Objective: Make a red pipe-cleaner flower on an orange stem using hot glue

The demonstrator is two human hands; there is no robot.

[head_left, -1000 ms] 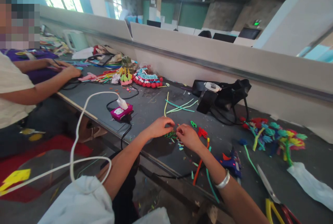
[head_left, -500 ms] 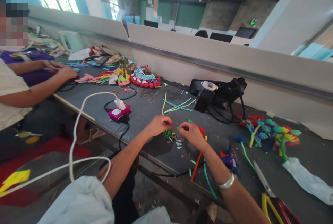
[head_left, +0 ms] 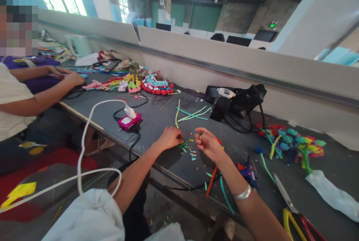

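Note:
My left hand (head_left: 169, 138) reaches down to a small pile of cut green pipe cleaner pieces (head_left: 184, 145), fingers bent together at its edge; what they pinch, if anything, is hidden. Just right of it, my right hand (head_left: 209, 144) is raised a little above the table, thumb and fingers curled around a short green pipe cleaner piece (head_left: 199, 135). Between the hands lie short multicoloured clippings (head_left: 193, 155). Something red, partly covered by my right hand, lies behind it. Beyond the hands are long yellow and teal pipe cleaners (head_left: 193, 115).
A blue glue gun (head_left: 248, 173) lies beside my right forearm, with scissors (head_left: 284, 193) and pipe cleaner flowers (head_left: 305, 147) farther right. A purple power socket (head_left: 129, 121) with a white cable stands left. Behind is a black bag (head_left: 246, 101). A co-worker's hands (head_left: 70, 77) work at far left.
My left hand has lowered onto the green pieces. My right hand has turned and its fingers have opened out slightly, showing a small green piece in them.

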